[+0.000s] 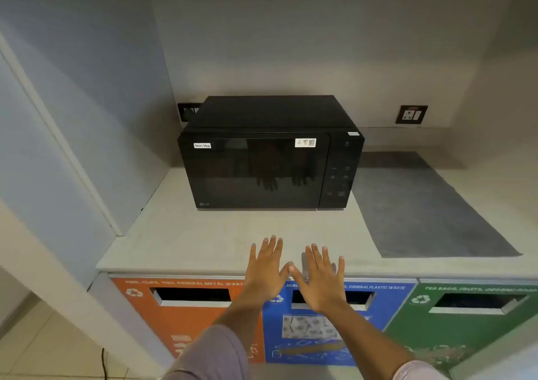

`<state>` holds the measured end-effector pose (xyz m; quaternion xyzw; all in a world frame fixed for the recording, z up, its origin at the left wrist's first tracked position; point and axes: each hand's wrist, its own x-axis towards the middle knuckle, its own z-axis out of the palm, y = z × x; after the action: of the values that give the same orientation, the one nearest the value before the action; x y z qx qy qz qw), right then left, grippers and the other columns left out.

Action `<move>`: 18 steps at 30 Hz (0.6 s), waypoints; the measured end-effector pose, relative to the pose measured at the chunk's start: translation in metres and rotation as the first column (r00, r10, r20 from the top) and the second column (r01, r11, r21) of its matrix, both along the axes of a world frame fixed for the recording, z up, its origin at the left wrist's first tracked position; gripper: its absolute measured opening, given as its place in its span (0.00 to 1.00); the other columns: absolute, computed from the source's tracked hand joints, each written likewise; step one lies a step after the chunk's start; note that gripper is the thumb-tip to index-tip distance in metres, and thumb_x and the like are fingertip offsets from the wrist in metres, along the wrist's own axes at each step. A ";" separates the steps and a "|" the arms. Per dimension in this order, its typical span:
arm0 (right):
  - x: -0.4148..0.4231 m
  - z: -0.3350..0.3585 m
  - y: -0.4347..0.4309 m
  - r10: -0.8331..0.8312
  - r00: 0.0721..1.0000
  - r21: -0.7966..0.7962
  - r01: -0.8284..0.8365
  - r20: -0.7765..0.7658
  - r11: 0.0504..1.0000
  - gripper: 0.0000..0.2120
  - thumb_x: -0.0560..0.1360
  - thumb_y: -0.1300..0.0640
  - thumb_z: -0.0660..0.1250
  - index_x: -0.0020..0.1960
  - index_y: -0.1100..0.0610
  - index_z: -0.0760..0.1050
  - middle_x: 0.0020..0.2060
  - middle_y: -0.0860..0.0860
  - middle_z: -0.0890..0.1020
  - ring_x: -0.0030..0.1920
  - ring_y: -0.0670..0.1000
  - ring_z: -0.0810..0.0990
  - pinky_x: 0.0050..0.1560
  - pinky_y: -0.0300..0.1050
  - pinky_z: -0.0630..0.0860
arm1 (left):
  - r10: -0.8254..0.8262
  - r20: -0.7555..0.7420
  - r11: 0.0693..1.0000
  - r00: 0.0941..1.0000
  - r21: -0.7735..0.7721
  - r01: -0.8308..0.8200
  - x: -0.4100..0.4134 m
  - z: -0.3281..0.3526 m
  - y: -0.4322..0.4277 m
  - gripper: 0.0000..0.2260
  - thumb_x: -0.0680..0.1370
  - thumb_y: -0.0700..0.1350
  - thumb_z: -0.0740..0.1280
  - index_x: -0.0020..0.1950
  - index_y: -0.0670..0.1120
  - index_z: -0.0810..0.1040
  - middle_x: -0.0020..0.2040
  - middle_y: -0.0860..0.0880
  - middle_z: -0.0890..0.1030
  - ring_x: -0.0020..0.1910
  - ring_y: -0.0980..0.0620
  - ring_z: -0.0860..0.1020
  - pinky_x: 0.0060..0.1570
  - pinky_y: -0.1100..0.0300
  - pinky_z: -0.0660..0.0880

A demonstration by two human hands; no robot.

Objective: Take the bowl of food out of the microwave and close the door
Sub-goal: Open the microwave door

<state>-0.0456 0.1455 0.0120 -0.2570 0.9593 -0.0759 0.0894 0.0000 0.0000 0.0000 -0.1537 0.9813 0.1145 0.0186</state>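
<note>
Both hands are held flat, fingers spread, nothing gripped: left hand [266, 269] and right hand [321, 279], thumbs touching, over the counter [186, 242] front edge. The microwave [262, 164] sits shut behind bare countertop; the bowl cannot be seen.

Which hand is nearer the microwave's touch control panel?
Right. The right hand hovers below the black microwave's control panel, slightly left of it; the left hand is further left.

Soft, dim indoor light, faint reflections on the microwave door [256, 173], wide-angle bending at edges.
</note>
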 end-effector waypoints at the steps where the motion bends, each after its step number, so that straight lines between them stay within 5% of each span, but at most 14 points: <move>1: 0.000 0.001 -0.001 -0.007 1.000 0.002 0.007 -0.008 1.000 0.40 0.74 0.30 0.36 0.77 0.52 0.35 0.78 0.50 0.38 0.77 0.54 0.34 0.70 0.61 0.27 | -0.005 -0.001 1.000 1.000 0.000 0.005 0.000 -0.002 -0.001 0.31 0.82 0.62 0.47 0.80 0.50 0.42 0.81 0.48 0.43 0.79 0.48 0.42 0.76 0.46 0.38; 10: -0.001 0.007 -0.029 -0.083 0.993 -0.114 0.092 0.081 0.989 0.37 0.77 0.32 0.42 0.78 0.50 0.37 0.78 0.49 0.40 0.78 0.54 0.38 0.74 0.59 0.35 | -0.025 -0.031 0.996 0.999 0.091 0.028 -0.009 -0.007 -0.011 0.28 0.82 0.59 0.51 0.80 0.52 0.47 0.81 0.52 0.49 0.79 0.50 0.45 0.77 0.48 0.40; 14: -0.013 0.009 -0.030 -0.122 0.988 -0.310 0.147 0.098 0.939 0.33 0.79 0.39 0.53 0.78 0.50 0.48 0.79 0.49 0.50 0.78 0.55 0.52 0.75 0.54 0.58 | -0.010 -0.090 0.994 0.996 0.108 0.020 -0.018 -0.002 -0.008 0.29 0.82 0.61 0.50 0.80 0.53 0.47 0.81 0.53 0.48 0.79 0.50 0.45 0.76 0.48 0.39; 18: -0.037 0.016 -0.028 -0.185 0.974 -0.431 0.223 0.130 0.874 0.30 0.79 0.42 0.57 0.77 0.50 0.54 0.78 0.49 0.55 0.75 0.55 0.57 0.72 0.53 0.62 | -0.017 -0.175 0.992 0.984 0.120 0.039 -0.035 0.014 0.000 0.28 0.82 0.60 0.50 0.79 0.53 0.49 0.81 0.53 0.49 0.79 0.50 0.46 0.77 0.49 0.40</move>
<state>-0.0830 0.1172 0.0278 -0.1644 0.9338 -0.3118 0.0606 -0.0348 -0.0004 0.0142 -0.1279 0.9723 0.1876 -0.0560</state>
